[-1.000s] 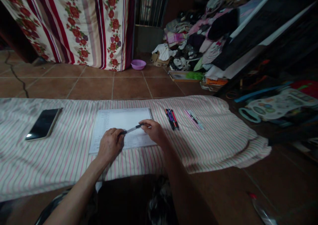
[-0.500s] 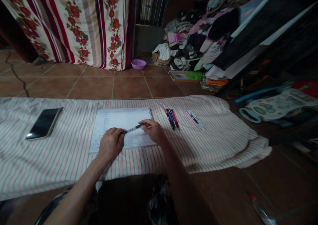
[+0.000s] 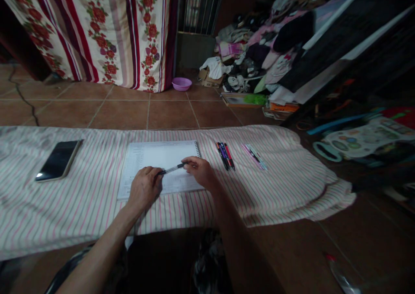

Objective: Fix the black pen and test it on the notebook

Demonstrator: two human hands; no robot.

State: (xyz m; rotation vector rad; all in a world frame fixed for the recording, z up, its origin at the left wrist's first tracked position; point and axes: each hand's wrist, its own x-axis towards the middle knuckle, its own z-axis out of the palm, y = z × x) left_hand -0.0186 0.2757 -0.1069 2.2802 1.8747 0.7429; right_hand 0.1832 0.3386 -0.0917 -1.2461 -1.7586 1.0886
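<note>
The left hand [image 3: 144,186] and right hand [image 3: 201,172] pinch opposite ends of a ballpoint pen [image 3: 171,169] over the spiral notebook [image 3: 165,153], seemingly steadying it.

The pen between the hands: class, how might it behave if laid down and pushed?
The pen looks stiff, spanning straight from left hand to right hand. Its slim, clear-looking barrel suggests little weight. It may roll across the flat notebook, though whether the barrel is round is too small to tell.
</note>
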